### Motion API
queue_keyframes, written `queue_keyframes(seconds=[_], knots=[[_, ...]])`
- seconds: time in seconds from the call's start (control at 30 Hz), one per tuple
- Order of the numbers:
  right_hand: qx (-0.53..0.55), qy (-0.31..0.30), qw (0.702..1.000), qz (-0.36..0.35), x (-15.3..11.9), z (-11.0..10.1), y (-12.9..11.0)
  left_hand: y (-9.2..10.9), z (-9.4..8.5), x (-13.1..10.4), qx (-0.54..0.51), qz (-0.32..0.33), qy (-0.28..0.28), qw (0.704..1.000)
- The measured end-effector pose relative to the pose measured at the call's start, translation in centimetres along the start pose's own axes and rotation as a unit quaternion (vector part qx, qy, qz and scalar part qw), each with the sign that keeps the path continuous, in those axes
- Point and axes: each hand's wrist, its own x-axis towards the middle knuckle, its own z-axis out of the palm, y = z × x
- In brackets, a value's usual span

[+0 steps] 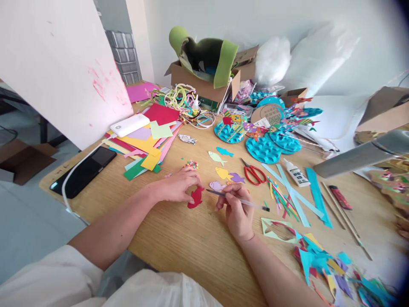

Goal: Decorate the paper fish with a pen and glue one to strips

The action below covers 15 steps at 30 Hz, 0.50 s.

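White clothing (153, 290) is filling the near edge of my view. Ahead, my left hand (179, 185) is gripping the red paper fish (197, 198) between thumb and fingers, on or just above the bench (182, 243). My right hand (238, 212) is holding a pen (215, 193) in its fingers, one end pointing at the fish. Other paper fish (221, 173) are lying just beyond, with red-handled scissors (249, 166) to their right.

A pale wall (223, 17) rises at twelve o'clock. At ten o'clock stands a white board (60, 64) (smeared with pink); at eight o'clock lies grey floor (22, 226). The wooden table (185, 243) reaches down towards six o'clock.
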Motion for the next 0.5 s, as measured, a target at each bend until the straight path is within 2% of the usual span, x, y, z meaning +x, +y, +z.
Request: queue_keyframes(seconds=[0.1,0.2,0.33,0.5], knots=[[0.021,-0.038,0.996,0.077,0.15,0.31,-0.01,-0.16,0.13,-0.06,0.013,-0.005,0.001,1.0],[-0.01,-0.074,0.988,0.132,0.36,0.48,-0.01,-0.18,0.12,-0.13,0.023,-0.007,0.001,1.0],[-0.057,-0.069,0.983,0.161,0.48,0.54,0.07,-0.11,-0.07,-0.28,0.025,-0.021,-0.003,0.999],[-0.066,-0.064,0.978,0.187,0.54,0.63,0.01,-0.07,-0.28,-0.39,0.022,-0.03,-0.014,0.999]])
